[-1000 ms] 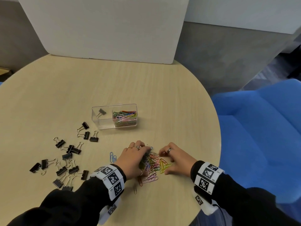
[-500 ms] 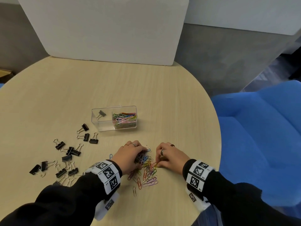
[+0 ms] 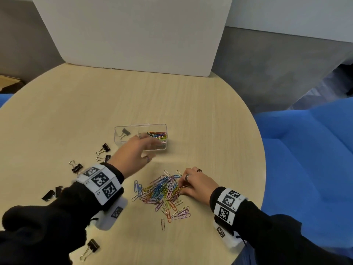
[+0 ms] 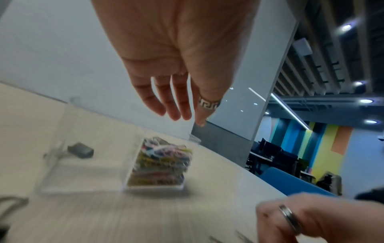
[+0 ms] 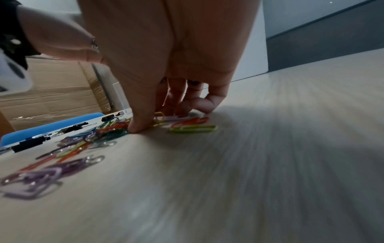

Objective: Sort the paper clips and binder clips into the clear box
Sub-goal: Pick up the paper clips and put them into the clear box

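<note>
- On the round table [image 3: 200, 115], a clear box [image 3: 140, 126] sits a little beyond the hands, split into two compartments.
- Its right compartment holds colored paper clips [image 3: 158, 135]; the left one holds a single binder clip [image 3: 125, 132].
- The left hand [image 3: 133, 153] reaches over the near edge of the box, palm down, fingers [image 4: 174, 105] straight and slightly spread, holding nothing that shows.
- The right hand [image 3: 196, 183] rests at the right edge of the loose clip pile [image 3: 162, 190], near the table's front.
- Its thumb [image 5: 143, 121] presses down at the table among the clips and the other fingers curl onto them; whether any clip is pinched cannot be told.
- More binder clips [image 3: 104, 149] lie scattered to the left of the pile, apart from the box.
- A blue seat [image 3: 305, 159] stands to the right of the table.
</note>
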{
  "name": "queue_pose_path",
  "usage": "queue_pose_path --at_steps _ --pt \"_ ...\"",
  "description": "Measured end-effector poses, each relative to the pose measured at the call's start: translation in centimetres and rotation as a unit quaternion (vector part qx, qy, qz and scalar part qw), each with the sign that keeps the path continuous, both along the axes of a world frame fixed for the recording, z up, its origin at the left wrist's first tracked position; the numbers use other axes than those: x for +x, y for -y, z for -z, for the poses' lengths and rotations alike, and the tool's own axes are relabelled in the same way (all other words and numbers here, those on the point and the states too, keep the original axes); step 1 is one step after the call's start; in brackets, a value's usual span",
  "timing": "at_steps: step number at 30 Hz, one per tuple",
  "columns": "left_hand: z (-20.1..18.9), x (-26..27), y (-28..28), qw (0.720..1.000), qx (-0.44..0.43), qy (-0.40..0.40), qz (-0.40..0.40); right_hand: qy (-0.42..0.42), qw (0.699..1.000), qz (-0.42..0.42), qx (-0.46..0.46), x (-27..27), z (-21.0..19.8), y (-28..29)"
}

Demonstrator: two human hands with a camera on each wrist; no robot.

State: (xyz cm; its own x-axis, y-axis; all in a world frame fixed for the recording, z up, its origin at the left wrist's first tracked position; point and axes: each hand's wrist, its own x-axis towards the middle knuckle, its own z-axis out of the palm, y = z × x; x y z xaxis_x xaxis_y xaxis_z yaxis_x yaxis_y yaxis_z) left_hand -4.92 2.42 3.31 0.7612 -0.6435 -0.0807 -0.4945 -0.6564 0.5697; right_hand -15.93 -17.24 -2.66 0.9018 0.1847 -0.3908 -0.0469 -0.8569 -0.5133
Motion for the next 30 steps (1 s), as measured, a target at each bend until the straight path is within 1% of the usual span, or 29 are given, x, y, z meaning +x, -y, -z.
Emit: queue_pose_path --at_steps 4,6,7,9,11,12,14,17,19,21,23,26,27,28,30 --pt "-1.8 2.2 -0.9 0.992 -0.065 0.086 -0.067 -0.014 0.999 -0.016 -0.038 0.5 -0.3 -0.2" --pt "-2.3 3.2 -1.1 0.985 -0.070 0.126 -0.092 -0.023 0.998 -0.018 -0.052 0.9 -0.6 -0.2" --pt "-2.4 3.8 -1.2 0.984 -0.058 0.137 -0.099 -0.028 0.998 -0.021 -0.059 1.1 -0.7 -0.3" --pt "-2.4 4.8 -1.5 0.988 0.007 0.118 -0.104 -0.037 0.996 -0.029 -0.072 1.4 -0.9 -0.3" --pt "-2.0 5.5 -1.9 0.988 0.099 0.070 -0.093 -0.043 0.994 -0.047 -0.087 1.7 -0.9 -0.4" --pt "-1.6 5.7 -2.0 0.986 0.131 0.051 -0.083 -0.046 0.992 -0.060 -0.098 1.8 -1.0 -0.4" --pt "-0.8 6.0 -2.2 0.986 0.153 0.018 -0.070 -0.051 0.989 -0.079 -0.117 2.1 -1.3 -0.6" --pt "0.2 6.1 -2.5 0.991 0.114 -0.035 -0.065 -0.058 0.988 -0.079 -0.122 2.7 -2.4 -0.9" --pt "0.6 6.2 -2.6 0.993 0.075 -0.059 -0.066 -0.042 0.990 -0.068 -0.118 3.5 -3.5 -1.2" --pt "0.8 6.2 -2.7 0.994 0.049 -0.069 -0.070 0.010 0.994 -0.051 -0.099 4.9 -4.7 -1.2" --pt "1.1 6.3 -2.8 0.994 0.031 -0.076 -0.072 0.088 0.993 -0.026 -0.068 6.8 -5.9 -1.6" --pt "1.5 6.3 -2.9 0.994 0.019 -0.074 -0.079 0.190 0.981 0.027 -0.018 9.8 -7.6 -3.2" --pt "1.6 6.3 -2.9 0.994 0.018 -0.071 -0.079 0.200 0.979 0.033 -0.019 10.6 -7.9 -3.9" --pt "1.7 6.3 -2.9 0.994 0.016 -0.069 -0.078 0.192 0.980 0.032 -0.033 11.2 -7.9 -4.6" --pt "1.9 6.4 -3.0 0.995 0.013 -0.069 -0.074 0.158 0.984 0.020 -0.078 12.1 -7.3 -5.7"
